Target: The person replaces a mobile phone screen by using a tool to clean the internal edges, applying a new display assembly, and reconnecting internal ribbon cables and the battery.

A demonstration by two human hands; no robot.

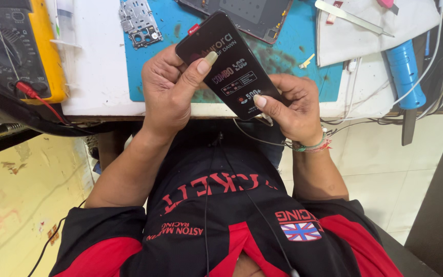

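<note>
Head view, looking down the person's chest to the edge of a workbench. Both hands hold a black phone screen [229, 64] between them, above the front edge of the white table [98, 77] and tilted so that its long axis runs from upper left to lower right.

The left hand [167, 87] comes up from the lower left with the forearm angled inward. Its fingers curl behind the upper part of the screen, and the thumb [196, 72] lies flat across the front face, its long nail close to the screen's upper half. The hand is closed around the screen's left edge in a firm grip.

The right hand [293, 105] reaches in from the right with the wrist bent and a band of coloured threads [314, 147] around it. Its fingers are folded under the lower corner of the screen, and the thumb [267, 102] presses on the front face near the bottom edge. This hand too is closed on the screen.

Behind the hands a blue mat [293, 56] lies on the table, with a silver metal frame [139, 23] at its upper left and a dark opened phone body [247, 15] at the top. A yellow meter [21, 46] with a red lead stands at far left. A blue-handled tool [403, 72] lies at right, beside a white cloth [380, 36] and a tangle of white cables.
</note>
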